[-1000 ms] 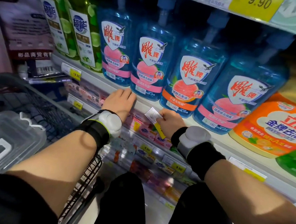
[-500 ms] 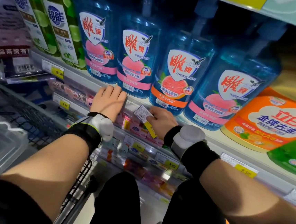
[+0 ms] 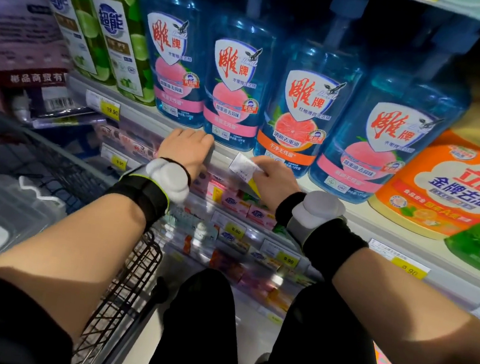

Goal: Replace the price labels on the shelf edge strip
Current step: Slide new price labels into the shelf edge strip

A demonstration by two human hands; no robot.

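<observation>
My right hand point(image 3: 275, 179) pinches a white and yellow price label point(image 3: 244, 169) tilted against the clear shelf edge strip point(image 3: 223, 155), just below the blue dish soap bottles point(image 3: 237, 90). My left hand point(image 3: 186, 148) rests flat on the same strip a little to the left, with its fingers pressed on the strip's top edge. Other labels sit in the strip: a yellow 19.90 label point(image 3: 109, 109) at the left and a 9.90 label point(image 3: 409, 268) at the right.
A wire shopping cart point(image 3: 123, 282) with a clear plastic box point(image 3: 1, 217) stands at my left. Lower shelves with small pink packs point(image 3: 232, 203) carry their own price labels. An orange detergent bottle point(image 3: 452, 187) stands at the right. My knees in black trousers are below.
The price label in my right hand has tipped closer to the strip. My left hand stays pressed on the strip. The camera view has shifted slightly.
</observation>
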